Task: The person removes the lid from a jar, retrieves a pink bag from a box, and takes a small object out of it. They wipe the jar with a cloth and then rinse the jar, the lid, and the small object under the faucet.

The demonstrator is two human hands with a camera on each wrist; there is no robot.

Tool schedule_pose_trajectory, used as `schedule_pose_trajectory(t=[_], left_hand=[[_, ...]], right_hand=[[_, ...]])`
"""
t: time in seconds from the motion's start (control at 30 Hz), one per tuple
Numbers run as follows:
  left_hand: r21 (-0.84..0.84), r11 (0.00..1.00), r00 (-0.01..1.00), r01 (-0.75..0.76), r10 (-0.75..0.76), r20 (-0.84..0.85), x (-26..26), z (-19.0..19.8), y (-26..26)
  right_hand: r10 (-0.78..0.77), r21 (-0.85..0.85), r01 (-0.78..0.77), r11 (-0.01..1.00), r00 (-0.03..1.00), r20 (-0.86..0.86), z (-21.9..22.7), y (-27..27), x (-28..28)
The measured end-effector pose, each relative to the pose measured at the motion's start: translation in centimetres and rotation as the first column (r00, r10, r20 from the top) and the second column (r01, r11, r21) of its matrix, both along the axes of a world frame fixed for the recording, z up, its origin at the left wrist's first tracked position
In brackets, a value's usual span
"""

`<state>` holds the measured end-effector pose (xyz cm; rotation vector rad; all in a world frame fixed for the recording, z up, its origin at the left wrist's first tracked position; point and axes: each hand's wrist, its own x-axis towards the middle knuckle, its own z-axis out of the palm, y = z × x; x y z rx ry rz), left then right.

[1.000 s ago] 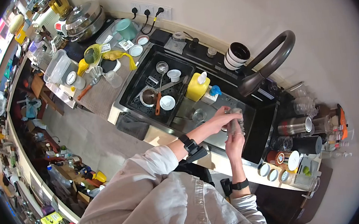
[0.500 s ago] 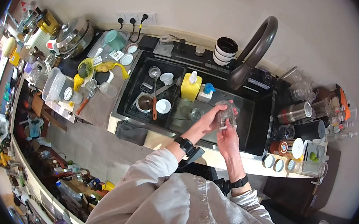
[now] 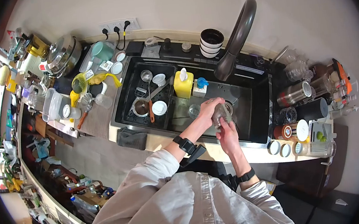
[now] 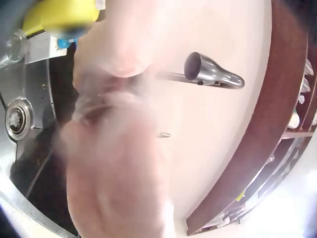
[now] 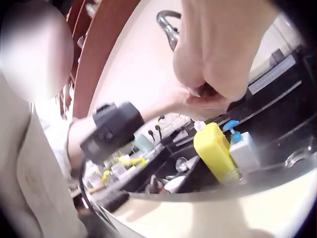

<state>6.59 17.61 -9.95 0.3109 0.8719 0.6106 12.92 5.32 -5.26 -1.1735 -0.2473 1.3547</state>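
Over the right basin of the sink (image 3: 243,119), both hands hold a clear glass jar (image 3: 221,115), tilted in the head view. The left hand (image 3: 208,112) grips it from the left, its fingers reaching over the far end. From the near side, the right hand (image 3: 228,137) holds it with fingers along its lower part. The left wrist view shows blurred fingers (image 4: 116,163) around the glass. In the right wrist view the right hand (image 5: 218,49) hides most of the jar, with the left hand (image 5: 198,104) just beyond it.
A yellow bottle (image 3: 183,85) and a white blue-topped pump bottle (image 3: 200,87) stand by the divider. A small glass (image 3: 194,111) sits in the basin. The dark faucet (image 3: 237,41) arches behind. Left lies a black drain tray (image 3: 126,80) with utensils; cups and a steel tumbler (image 3: 294,94) crowd the right counter.
The head view has swung, shifting the whole scene. Between the hands the jar has turned from roughly upright in view to a slant, and the right hand's fingers have shifted along it.
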Motion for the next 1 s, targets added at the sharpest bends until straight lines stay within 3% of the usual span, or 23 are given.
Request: schedule_pose_trajectory(t=[0.03, 0.07, 0.1, 0.13, 0.23, 0.27, 0.3, 0.33, 0.37, 0.5, 0.53, 0.57, 0.63, 0.67, 0.7, 0.73, 0.77, 0.83, 0.9, 0.93, 1.0], left_hand=[[-0.022, 0.999, 1.0, 0.026, -0.026, -0.002, -0.1, 0.0, 0.4], [-0.033, 0.999, 0.999, -0.011, 0.01, -0.037, -0.3, 0.0, 0.7], [-0.042, 0.998, 0.996, -0.047, 0.044, -0.072, -0.5, 0.3, 1.0], [-0.049, 0.995, 0.991, -0.083, 0.077, -0.106, -0.5, 0.5, 1.1], [-0.072, 0.981, 0.98, -0.18, 0.173, -0.097, -0.2, -0.2, 0.5], [-0.104, 0.968, 0.971, -0.229, 0.219, -0.099, -0.1, -0.2, 0.4], [-0.135, 0.951, 0.959, -0.278, 0.266, -0.101, 0.1, 0.2, 0.2], [-0.168, 0.931, 0.945, -0.323, 0.309, -0.106, 0.3, 0.5, -0.2], [-0.092, 0.918, 0.92, -0.387, 0.376, -0.113, 0.7, 0.8, -0.7], [0.193, 0.811, 0.8, -0.553, 0.581, -0.151, 1.7, 4.0, -2.4], [0.258, 0.781, 0.769, -0.569, 0.616, -0.169, 1.8, 4.8, -2.7], [0.388, 0.755, 0.778, -0.528, 0.613, -0.134, 1.9, 5.1, -3.0], [0.623, 0.65, 0.8, -0.434, 0.597, -0.066, 2.1, 5.1, -3.6], [0.685, 0.605, 0.812, -0.405, 0.583, -0.035, 2.2, 4.6, -3.9], [0.851, 0.456, 0.829, -0.261, 0.557, -0.044, 1.8, 4.9, -3.8], [0.958, 0.269, 0.844, -0.103, 0.533, -0.059, 0.9, 5.6, -3.6], [0.996, 0.066, 0.856, 0.06, 0.509, -0.085, 0.0, 6.0, -3.5], [0.989, 0.089, 0.936, 0.118, 0.323, -0.14, -0.9, 5.8, -2.6], [0.98, 0.123, 0.959, 0.154, 0.219, -0.178, -1.2, 5.3, -1.8], [0.955, 0.221, 0.96, 0.199, 0.152, -0.235, -1.4, 5.0, -1.4], [0.864, 0.403, 0.944, 0.302, 0.001, -0.33, -2.3, 4.4, -1.0]], right_hand=[[0.011, 0.011, -0.012, 1.0, 0.998, 0.066, 0.3, -0.3, -0.1], [0.134, -0.033, -0.131, 0.991, 0.925, 0.355, 1.0, -0.7, 0.1], [0.249, -0.111, -0.229, 0.967, 0.756, 0.606, 1.9, -1.1, 0.4], [0.342, -0.213, -0.296, 0.931, 0.507, 0.791, 2.3, -1.4, 1.0], [0.069, 0.054, -0.393, 0.918, 0.293, 0.954, 0.7, -1.1, 3.0], [0.339, -0.093, -0.408, 0.908, 0.587, 0.735, 0.5, -1.3, 4.1], [0.238, 0.036, -0.303, 0.952, 0.811, 0.534, 0.2, -1.1, 4.1], [0.119, 0.13, -0.16, 0.979, 0.954, 0.275, -0.4, -1.0, 4.1], [-0.004, 0.178, 0.007, 0.984, 1.0, -0.014, -1.1, -0.9, 4.0], [-0.16, 0.054, 0.161, 0.985, 0.987, -0.029, -0.8, 0.3, 1.7], [-0.087, 0.16, 0.061, 0.985, 0.983, 0.164, -1.5, 0.5, 1.2], [-0.146, 0.121, 0.1, 0.988, 0.87, 0.471, -2.1, 0.8, 0.2], [-0.17, 0.086, 0.149, 0.985, 0.773, 0.612, -0.2, 1.4, -0.3], [-0.216, 0.075, 0.207, 0.975, 0.829, 0.516, -1.0, 2.0, 0.3], [-0.265, 0.062, 0.263, 0.963, 0.871, 0.414, -1.9, 2.9, 1.3], [-0.25, -0.199, 0.262, 0.944, 0.965, 0.083, -1.1, 3.5, 2.6], [-0.207, -0.238, 0.164, 0.957, 0.964, -0.168, -4.1, 4.1, 4.7], [-0.078, -0.248, 0.032, 0.968, 0.981, -0.177, -2.6, 4.1, 5.4], [-0.15, -0.267, 0.118, 0.957, 0.983, -0.101, -2.8, 4.3, 5.0], [-0.186, -0.273, 0.163, 0.948, 0.981, -0.06, -2.9, 4.2, 5.0], [-0.115, -0.054, 0.148, 0.988, 0.912, 0.395, -2.9, 3.7, 5.5]])
